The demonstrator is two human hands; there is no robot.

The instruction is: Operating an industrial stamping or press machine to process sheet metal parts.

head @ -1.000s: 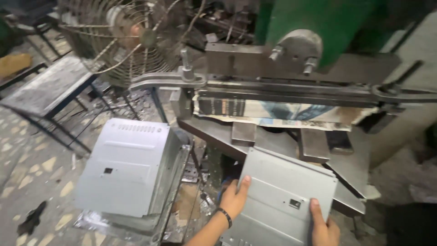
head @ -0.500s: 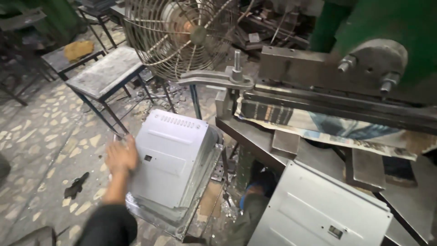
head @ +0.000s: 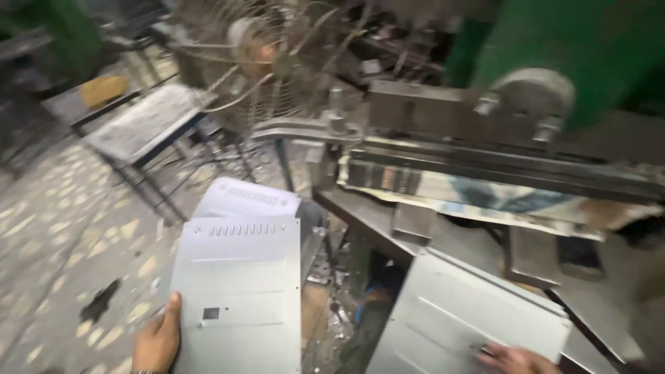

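Sheet-metal panel, light grey, flat and rectangular, is held up in the lower left of the view, tilted slightly back, above the speckled floor. A row of narrow louvre slots runs along its upper edge, and a small square cut-out sits in its lower half. The left hand grasps this panel at its lower left edge, with the thumb lying on the front face just beside the cut-out.

Directly behind the held panel, a stack of like panels shows only its top sheet, with the same slot row visible. The held panel overlaps the stack's near edge; whether the two touch cannot be told.

A second grey panel lies tilted on the press bed, at the bed's near right corner. The right hand rests on the lower edge of that panel with its fingers laid flat on the sheet; whether they curl round the edge cannot be told, as the hand is cut off by the frame.

Above the bed runs the horizontal steel tooling bar of a green machine. A wire-caged fan and a metal stool stand well apart on the floor beyond the stack.
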